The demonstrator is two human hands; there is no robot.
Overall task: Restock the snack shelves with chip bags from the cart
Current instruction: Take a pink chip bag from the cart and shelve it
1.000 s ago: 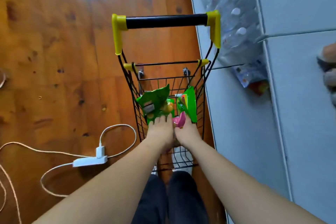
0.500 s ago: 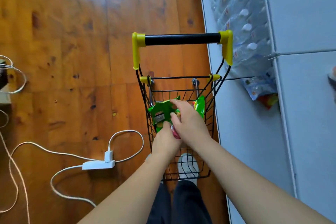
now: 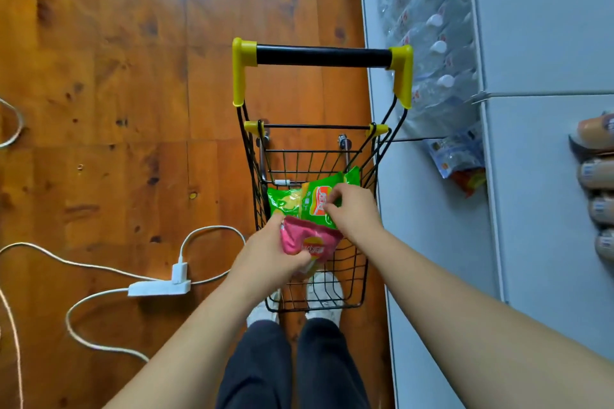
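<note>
So a second ago both hands were just digging low in the cart [image 3: 360, 262], and now the left hand [image 3: 270, 264] has come up clamped around a pink chip bag [image 3: 307, 241] while the right hand [image 3: 352, 209] pinches the top of a green chip bag [image 3: 317, 201] (there's a second green bag [image 3: 282, 201] lying just beside it in the basket). Both bags sit above the basket, not on any shelf yet, so the grab looks done and the carry over to the white shelves [image 3: 531, 209] on the right is probably next.

No legible text on chip bags [image 3: 317, 206]
</note>
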